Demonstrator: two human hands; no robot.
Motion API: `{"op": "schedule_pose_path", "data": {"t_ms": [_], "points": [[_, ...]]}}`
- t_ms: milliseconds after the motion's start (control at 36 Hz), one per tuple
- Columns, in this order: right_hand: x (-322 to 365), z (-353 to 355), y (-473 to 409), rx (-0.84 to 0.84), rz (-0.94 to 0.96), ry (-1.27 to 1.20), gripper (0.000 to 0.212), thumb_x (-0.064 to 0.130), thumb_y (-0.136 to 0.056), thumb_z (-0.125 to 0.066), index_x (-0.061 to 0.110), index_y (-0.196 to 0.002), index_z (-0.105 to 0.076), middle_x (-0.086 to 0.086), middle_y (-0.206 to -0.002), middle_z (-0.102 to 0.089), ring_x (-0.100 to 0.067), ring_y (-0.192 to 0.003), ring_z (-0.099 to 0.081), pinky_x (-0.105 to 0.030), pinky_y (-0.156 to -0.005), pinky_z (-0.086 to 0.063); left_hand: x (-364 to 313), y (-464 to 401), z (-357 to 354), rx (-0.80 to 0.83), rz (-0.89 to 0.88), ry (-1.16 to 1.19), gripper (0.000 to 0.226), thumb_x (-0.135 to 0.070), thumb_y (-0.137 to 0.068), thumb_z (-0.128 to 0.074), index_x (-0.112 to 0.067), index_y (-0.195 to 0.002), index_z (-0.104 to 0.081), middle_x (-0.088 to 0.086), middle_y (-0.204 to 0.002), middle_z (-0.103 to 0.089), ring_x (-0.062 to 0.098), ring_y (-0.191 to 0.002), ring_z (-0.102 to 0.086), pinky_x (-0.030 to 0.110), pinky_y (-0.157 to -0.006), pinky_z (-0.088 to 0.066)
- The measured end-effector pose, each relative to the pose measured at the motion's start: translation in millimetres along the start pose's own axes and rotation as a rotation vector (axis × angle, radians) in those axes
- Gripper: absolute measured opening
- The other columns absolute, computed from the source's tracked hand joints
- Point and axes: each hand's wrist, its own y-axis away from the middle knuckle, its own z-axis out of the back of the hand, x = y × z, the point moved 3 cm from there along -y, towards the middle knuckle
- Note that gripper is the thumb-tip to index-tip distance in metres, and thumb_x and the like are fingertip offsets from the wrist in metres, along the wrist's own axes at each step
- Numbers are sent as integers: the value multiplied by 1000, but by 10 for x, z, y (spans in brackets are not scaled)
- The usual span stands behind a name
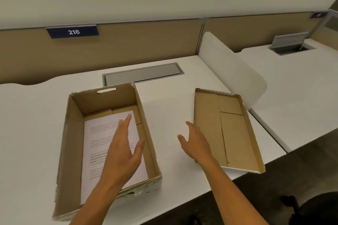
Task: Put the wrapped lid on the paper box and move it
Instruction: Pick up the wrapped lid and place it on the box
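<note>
An open cardboard paper box [73, 133] stands on the white desk, left of centre, with printed sheets [98, 144] lying flat inside. Its lid [232, 133] lies upside down to the right, brown inside facing up, near the desk's front right corner. My left hand [122, 151] hovers over the box with fingers spread and holds nothing. My right hand [195, 142] is open too, between box and lid, its fingers at the lid's left edge.
A closed grey cable hatch [142, 75] is set into the desk [173, 107] behind the box. A white divider panel [232, 71] rises at the right, beyond it a second desk [292, 82] with an open hatch. A beige partition with a "216" label [73, 32] runs along the back.
</note>
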Motion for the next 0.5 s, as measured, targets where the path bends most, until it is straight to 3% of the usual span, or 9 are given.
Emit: {"op": "schedule_pose_path", "data": {"t_ms": [139, 250, 361, 500], "points": [[-477, 312, -115, -39, -8, 46, 53, 39, -98, -50, 18, -145, -36, -10, -145, -47, -27, -122, -51, -40, -95, -47, -380, -20, -467, 21, -66, -21, 76, -38, -91, -61, -40, -151, -14, -6, -163, -23, 20, -149, -24, 43, -117, -23], [-812, 477, -265, -29, -51, 92, 62, 40, -97, -51, 22, -152, -30, -5, -152, -42, -27, -132, -44, -42, -101, -43, -584, 4, -874, 41, -120, -43, 73, -48, -91, -53, -54, -145, -4, -15, -163, -15, 10, -150, -17, 35, -116, -19], [-952, 483, -440, -46, -26, 114, 53, 39, -94, -52, 24, -144, -41, -2, -140, -54, -25, -123, -50, -40, -91, -48, -665, 50, -1335, 73, -87, -30, 70, -65, -86, -40, -66, -140, 5, -26, -159, -9, -2, -146, -9, 26, -113, -13], [-843, 289, -669, 45, -35, 112, 37, 49, -93, -48, 21, -118, -51, 1, -103, -66, -17, -83, -62, -38, -72, -57, -574, 42, -1920, 131, 156, 15, 79, -69, -85, -38, -45, -151, -5, -12, -165, -11, 13, -151, -15, 38, -119, -18]]}}
